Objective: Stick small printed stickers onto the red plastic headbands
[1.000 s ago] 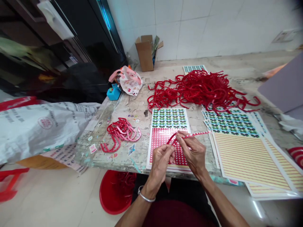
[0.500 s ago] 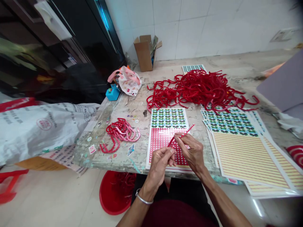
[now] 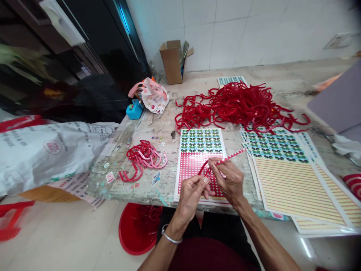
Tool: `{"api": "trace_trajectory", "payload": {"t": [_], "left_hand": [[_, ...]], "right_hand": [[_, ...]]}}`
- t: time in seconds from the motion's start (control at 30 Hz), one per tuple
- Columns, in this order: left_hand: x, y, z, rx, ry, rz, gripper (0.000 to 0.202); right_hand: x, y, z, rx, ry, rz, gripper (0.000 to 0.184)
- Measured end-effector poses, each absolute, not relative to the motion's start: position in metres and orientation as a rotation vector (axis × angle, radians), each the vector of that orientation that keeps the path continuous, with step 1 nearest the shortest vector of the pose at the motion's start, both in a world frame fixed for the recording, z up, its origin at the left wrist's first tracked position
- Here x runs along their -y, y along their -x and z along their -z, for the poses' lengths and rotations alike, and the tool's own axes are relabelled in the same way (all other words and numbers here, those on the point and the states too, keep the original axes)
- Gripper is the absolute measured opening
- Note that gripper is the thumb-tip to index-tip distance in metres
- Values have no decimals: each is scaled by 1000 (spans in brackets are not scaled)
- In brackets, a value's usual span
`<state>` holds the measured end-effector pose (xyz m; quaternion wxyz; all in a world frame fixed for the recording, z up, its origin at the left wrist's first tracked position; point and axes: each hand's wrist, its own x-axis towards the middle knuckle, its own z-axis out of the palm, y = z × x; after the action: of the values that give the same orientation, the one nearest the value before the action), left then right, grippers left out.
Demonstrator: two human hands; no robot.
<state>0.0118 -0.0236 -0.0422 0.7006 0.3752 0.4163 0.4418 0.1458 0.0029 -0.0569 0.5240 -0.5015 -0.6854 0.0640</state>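
My left hand [image 3: 192, 194] is closed, its thumb and fingers pinching a thin curved red band [image 3: 202, 167] whose far end arcs up past the fingertips. Close beside it, my right hand [image 3: 229, 180] pinches a narrow red sticker strip with white hearts [image 3: 237, 153]. One end of that strip juts out to the upper right; its other end, by the band, is partly hidden by my fingers. Under both hands lies a sticker sheet [image 3: 194, 165], with green and black pictures above and rows of hearts on red below.
A heap of red bands [image 3: 239, 103] lies at the back, a smaller bunch of red and pink bands [image 3: 146, 156] at the left. More sticker sheets [image 3: 293, 184] overlap at the right. A red basket [image 3: 132, 229] stands below the table edge; a cardboard box [image 3: 171, 64] stands near the wall.
The heart strip now reaches farther to the upper right, and its hearts show more plainly. My right hand has shifted very slightly; my left hand stays nearly in place.
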Motion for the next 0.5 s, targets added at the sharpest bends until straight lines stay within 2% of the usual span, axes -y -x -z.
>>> {"api": "trace_trajectory", "payload": {"t": [0.27, 0.5], "left_hand": [[31, -17, 42, -887, -655, -1012, 19], [32, -25, 41, -882, -558, -1024, 18]], "right_hand": [[0, -140, 62, 1573, 1251, -208, 15], [1, -140, 68, 1586, 1255, -118, 21]]}}
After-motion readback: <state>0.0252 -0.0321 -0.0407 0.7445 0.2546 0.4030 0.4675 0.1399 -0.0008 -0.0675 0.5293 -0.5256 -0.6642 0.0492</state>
